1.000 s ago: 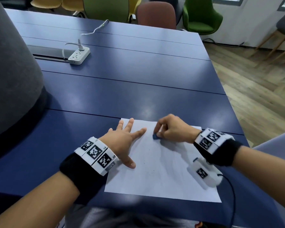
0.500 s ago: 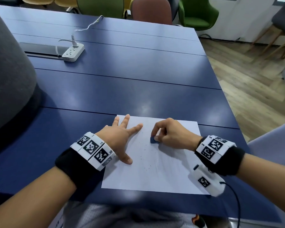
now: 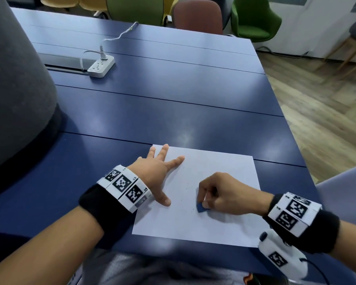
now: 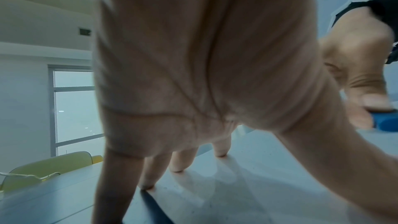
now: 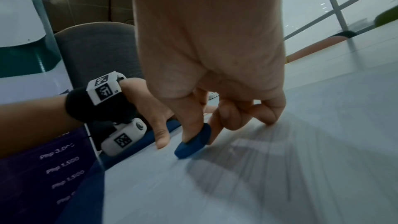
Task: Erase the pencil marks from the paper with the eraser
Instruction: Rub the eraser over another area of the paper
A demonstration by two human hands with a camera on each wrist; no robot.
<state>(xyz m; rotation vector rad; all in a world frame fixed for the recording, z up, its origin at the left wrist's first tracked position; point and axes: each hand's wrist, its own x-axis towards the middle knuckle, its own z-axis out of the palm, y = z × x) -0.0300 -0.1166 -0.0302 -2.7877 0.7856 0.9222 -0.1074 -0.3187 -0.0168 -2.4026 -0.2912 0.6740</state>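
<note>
A white sheet of paper [image 3: 218, 175] lies near the front edge of the blue table [image 3: 173, 112]. My left hand [image 3: 160, 171] presses flat on the sheet's left part with its fingers spread and straight. My right hand [image 3: 218, 194] pinches a small blue eraser [image 3: 200, 208] between thumb and fingers, its tip touching the paper near the middle. In the right wrist view the eraser [image 5: 193, 142] stands tilted on the sheet [image 5: 280, 168]. The left wrist view has the eraser [image 4: 385, 120] at the far right. Tiny dark specks dot the paper [image 4: 237, 185]; no clear pencil lines show.
A white power strip [image 3: 101, 66] with a cord lies at the table's far left. A large grey padded shape [image 3: 14, 89] rises on the left. Green and reddish chairs [image 3: 197, 15] stand beyond the far edge, and wooden floor [image 3: 317, 99] lies to the right.
My right hand has dragged the eraser from the sheet's upper middle down toward me. The left hand has stayed pressed on the paper. The head view has shifted slightly.
</note>
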